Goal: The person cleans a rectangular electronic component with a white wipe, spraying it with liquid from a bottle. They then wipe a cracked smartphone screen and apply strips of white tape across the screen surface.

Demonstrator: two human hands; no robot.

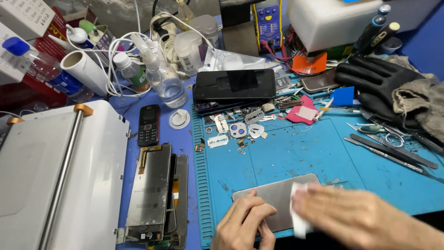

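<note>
Blue mat (296, 157): metal plate (277, 194) lengthwise left-right, under hands.

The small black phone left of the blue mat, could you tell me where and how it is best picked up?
Probably by its two long edges, near the middle, coming straight down from above. The black phone lies flat and face up on the table, so only its narrow sides offer a pinch. The stacked screen parts sit close below it and a white round cap to its right, so stay clear of both.

Right hand (365, 217) motion-blurred, edge-cropped
</note>
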